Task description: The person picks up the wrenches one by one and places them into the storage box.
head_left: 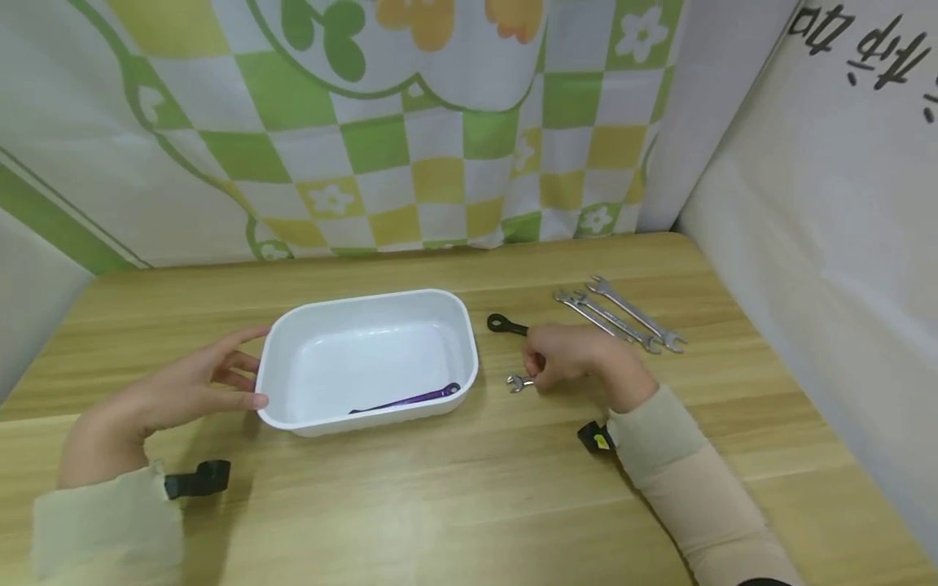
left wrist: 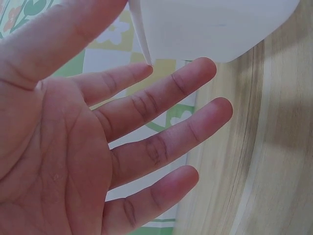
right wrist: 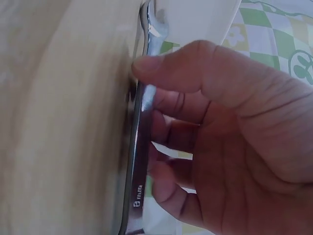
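Note:
My right hand (head_left: 567,356) pinches a silver wrench (right wrist: 140,132), thumb on one side and curled fingers on the other. The wrench lies close along the tabletop, and its open-jawed end pokes out past my fingers. Just beyond that hand is a dark wrench (head_left: 506,324) with a ring end, partly hidden by the knuckles. My left hand (head_left: 194,382) is at the left end of a white tray (head_left: 274,362), fingers spread and thumb tip at the rim. Inside the tray, a purple wrench (head_left: 410,400) leans along the near wall.
Several silver wrenches (head_left: 623,313) lie side by side at the back right of the wooden table (head_left: 440,505). A checked green and yellow curtain (head_left: 447,163) hangs along the back edge, and a white sheet (head_left: 828,244) stands at the right.

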Motion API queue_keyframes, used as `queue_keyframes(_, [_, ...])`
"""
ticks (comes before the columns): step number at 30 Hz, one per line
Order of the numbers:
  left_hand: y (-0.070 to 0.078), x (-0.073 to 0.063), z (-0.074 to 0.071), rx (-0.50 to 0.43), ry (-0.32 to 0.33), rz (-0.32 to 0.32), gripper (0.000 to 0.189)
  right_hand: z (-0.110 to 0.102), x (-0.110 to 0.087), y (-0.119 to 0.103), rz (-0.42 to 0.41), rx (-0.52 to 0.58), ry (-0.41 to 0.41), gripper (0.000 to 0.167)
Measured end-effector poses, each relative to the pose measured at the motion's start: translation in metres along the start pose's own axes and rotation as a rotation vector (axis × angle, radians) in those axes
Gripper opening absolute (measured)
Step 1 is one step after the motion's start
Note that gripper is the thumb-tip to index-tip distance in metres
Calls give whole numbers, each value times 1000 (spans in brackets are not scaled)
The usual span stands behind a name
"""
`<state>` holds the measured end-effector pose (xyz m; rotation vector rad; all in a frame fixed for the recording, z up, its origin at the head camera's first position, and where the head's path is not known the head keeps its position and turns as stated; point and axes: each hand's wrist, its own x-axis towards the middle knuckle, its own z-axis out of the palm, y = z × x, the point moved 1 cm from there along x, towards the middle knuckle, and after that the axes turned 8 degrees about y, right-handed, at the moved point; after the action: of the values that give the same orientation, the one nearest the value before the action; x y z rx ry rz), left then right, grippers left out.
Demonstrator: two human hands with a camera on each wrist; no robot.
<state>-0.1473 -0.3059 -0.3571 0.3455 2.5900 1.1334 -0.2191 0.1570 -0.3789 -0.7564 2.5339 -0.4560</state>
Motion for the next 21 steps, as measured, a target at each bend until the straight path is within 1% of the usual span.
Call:
queue_keyframes(2, [0, -1, 1, -3, -4, -11, 92, 2, -2, 0, -13, -7, -10, 16])
queue_keyframes(6, [-2, -3, 3, -8, -4, -4, 92, 3, -4, -1, -50, -26, -16, 18])
queue_keyframes(10, [-4, -4, 3, -7, 0, 6, 92, 1, -3, 0, -94, -5, -6, 18])
queue_keyframes(15, [-4, -2, 1, -10, 2, 16, 93, -4, -3, 1, -119, 49, 33, 15])
queue_keyframes(18, [-3, -1, 0, -17, 2, 19, 93, -7, -4, 1, -143, 53, 57, 14])
queue_keyframes(21, [-3, 1, 0, -28, 1, 18, 93, -9, -5, 3, -161, 46, 62, 14])
